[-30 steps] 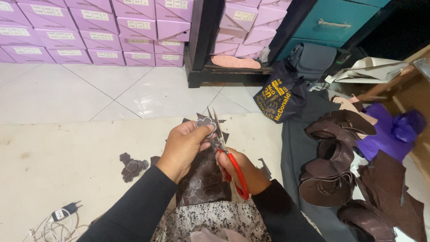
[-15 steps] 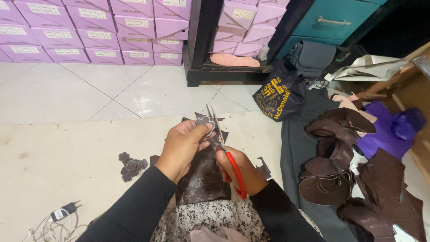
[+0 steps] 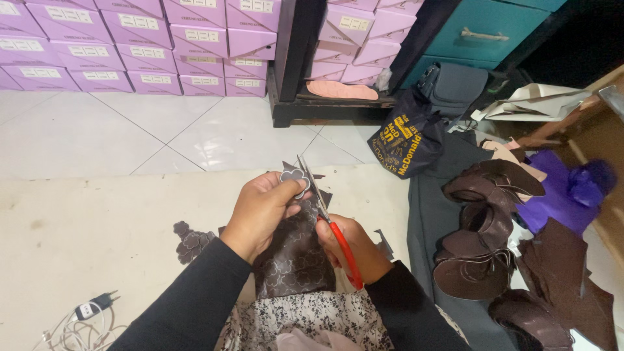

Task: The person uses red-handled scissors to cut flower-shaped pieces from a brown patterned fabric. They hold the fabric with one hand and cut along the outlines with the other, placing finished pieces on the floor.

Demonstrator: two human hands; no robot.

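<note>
Head view, left hand pinching brown material, right hand gripping scissors

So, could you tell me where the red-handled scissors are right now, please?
In the head view, the red-handled scissors sit low at centre in the right hand, blades pointing up beside the brown patterned sheet held by the left hand.

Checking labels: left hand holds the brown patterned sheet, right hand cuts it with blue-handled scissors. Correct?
Not quite: the scissors have red handles, not blue, as the head view shows. The rest holds: the left hand holds the brown patterned sheet and the right hand cuts it.
</note>
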